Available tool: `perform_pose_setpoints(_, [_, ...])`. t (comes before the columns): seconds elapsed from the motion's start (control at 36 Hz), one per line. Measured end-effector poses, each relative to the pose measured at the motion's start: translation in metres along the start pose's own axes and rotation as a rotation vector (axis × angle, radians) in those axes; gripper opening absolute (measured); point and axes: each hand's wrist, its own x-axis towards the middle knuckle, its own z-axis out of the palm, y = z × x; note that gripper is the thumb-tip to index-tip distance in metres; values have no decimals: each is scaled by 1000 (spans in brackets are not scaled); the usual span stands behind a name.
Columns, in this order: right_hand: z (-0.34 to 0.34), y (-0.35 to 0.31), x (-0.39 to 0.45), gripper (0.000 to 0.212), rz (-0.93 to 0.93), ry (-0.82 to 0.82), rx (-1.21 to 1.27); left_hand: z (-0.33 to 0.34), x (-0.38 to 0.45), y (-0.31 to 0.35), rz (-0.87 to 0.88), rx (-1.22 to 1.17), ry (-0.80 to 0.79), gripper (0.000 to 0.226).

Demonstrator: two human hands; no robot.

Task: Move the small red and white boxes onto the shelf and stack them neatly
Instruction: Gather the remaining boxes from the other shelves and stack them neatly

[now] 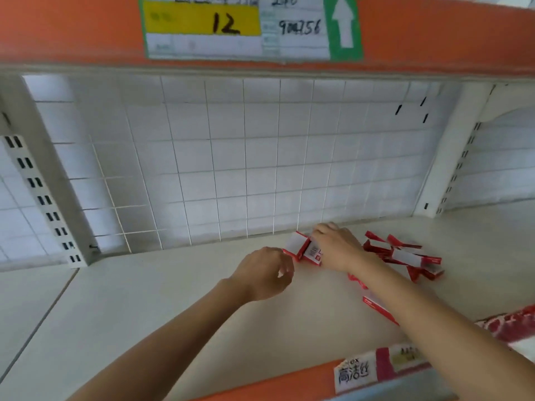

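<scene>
Two hands were on the shelf (173, 285): the right hand (337, 246) held small boxes (304, 248), the left hand (265, 274) hung loose.

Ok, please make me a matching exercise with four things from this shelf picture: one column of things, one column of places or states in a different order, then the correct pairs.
Things
1. right hand
2. left hand
3. loose pile of boxes
4. label with 12

Places or states
A. on the orange rail above the shelf
B. on the boxes near the back grid
C. jumbled, to the right of the right hand
D. hovering above the shelf, fingers curled, holding nothing

Pairs: 1-B, 2-D, 3-C, 4-A
</scene>
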Motion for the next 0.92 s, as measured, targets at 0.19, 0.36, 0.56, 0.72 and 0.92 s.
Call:
perform_pose_setpoints(0.19, [3, 15, 4, 64, -204, -25, -103, 7, -4, 17, -148, 45, 45, 20])
perform_pose_setpoints(0.36, [6, 23, 1, 51, -359, 110, -120, 11, -24, 37, -274, 47, 127, 20])
perform_pose_setpoints(0.56, [3, -11, -14, 38, -425, 127, 231, -3, -63, 42, -418, 97, 169, 19])
perform_pose_setpoints(0.72, [-8, -60, -28, 38, -556, 88, 317, -18, -104, 38, -466, 140, 153, 18])
perform_pose_setpoints(0.92, [-27, -152, -44, 40, -617, 120, 337, -40, -185, 14, -545, 173, 174, 19])
